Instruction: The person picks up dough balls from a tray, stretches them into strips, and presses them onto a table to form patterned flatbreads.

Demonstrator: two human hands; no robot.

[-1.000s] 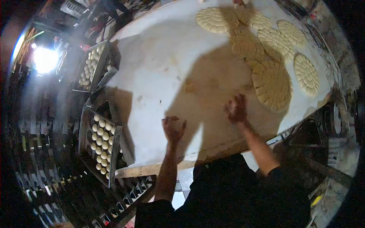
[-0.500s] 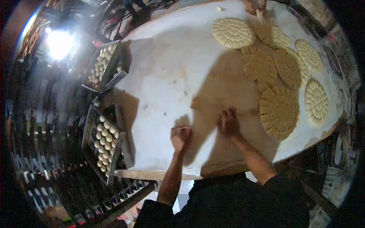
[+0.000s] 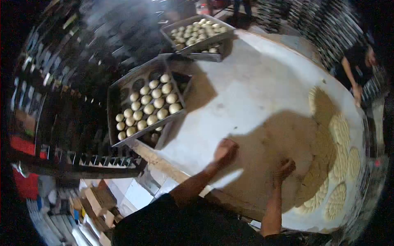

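My left hand (image 3: 226,150) is over the pale tabletop, at the edge of my shadow, with its fingers curled in. My right hand (image 3: 285,168) is a short way to its right, inside the shadow, and its fingers are bent closed too. Whatever either hand may hold is hidden. To the right of my right hand lie several flat dough rounds scored into segments, among them one round (image 3: 336,201) near the table's right front and another (image 3: 353,164) by the right edge. Some rounds are darkened by my shadow.
A metal tray (image 3: 111,102) with rows of dough balls (image 3: 158,102) stands at the table's left edge, stacked on another. Farther back is a second tray (image 3: 205,44) of dough balls. Another person (image 3: 358,67) stands beyond the far right edge. Cardboard boxes (image 3: 100,199) are at lower left.
My view has swung left, so the trays appear larger and the dough rounds lie farther right. My right hand's fingers, more stretched before, are now curled. The left hand remains closed.
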